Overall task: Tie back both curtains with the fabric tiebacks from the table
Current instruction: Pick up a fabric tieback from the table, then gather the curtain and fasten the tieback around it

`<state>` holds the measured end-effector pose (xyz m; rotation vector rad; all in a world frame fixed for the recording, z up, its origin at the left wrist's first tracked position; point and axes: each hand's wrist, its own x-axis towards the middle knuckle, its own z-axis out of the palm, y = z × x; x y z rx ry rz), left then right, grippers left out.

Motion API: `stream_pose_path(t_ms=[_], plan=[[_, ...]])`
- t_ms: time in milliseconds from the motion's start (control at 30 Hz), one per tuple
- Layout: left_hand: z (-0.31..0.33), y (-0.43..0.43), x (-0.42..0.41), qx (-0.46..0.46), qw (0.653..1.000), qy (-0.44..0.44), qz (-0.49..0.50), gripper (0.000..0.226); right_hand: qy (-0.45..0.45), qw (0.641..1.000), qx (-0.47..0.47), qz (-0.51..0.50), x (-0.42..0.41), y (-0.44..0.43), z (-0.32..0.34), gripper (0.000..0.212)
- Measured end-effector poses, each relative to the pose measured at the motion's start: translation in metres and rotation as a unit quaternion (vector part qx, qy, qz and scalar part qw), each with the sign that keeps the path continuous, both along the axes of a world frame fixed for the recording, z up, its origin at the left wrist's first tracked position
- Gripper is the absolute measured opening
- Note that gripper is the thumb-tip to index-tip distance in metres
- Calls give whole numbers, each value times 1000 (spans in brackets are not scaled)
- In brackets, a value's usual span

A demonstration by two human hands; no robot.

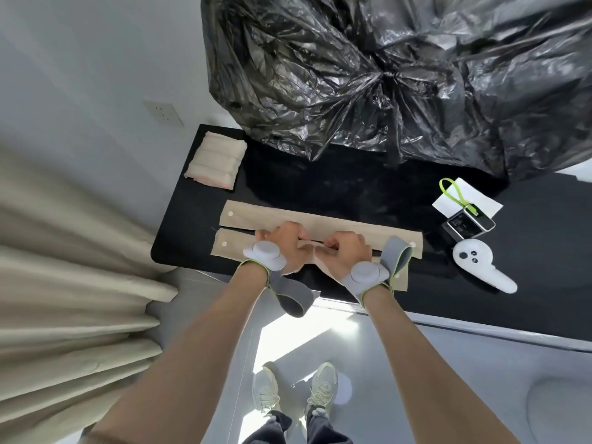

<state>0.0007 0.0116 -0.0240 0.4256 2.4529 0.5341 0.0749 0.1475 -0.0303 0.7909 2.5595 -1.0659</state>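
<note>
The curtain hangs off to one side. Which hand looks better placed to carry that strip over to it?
Probably the left hand. Both hands grip the nearer tieback, but the curtain hangs on the left side, while the right hand sits farther away.

Two beige fabric tiebacks with white snaps lie flat, side by side on the black table. The near tieback bunches under my grip; the far tieback lies just beyond it.
</note>
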Motion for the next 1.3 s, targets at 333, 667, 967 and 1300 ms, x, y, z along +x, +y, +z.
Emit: stream_pose_path(t_ms=[333, 667, 967, 1300], plan=[[119, -22, -7, 196, 980, -29, 36, 64, 119, 989, -91, -7, -23, -7, 116, 15], [242, -80, -1, 274, 940, 143, 148, 24, 280, 945, -149, 75, -53, -62, 242, 32], [342, -167, 17, 342, 890, 202, 225, 24, 352, 899, -193, 178, -72, -150, 331, 32], [406, -279, 42, 390, 826, 268, 307, 26, 377, 853, -227, 280, -70, -271, 403, 31]])
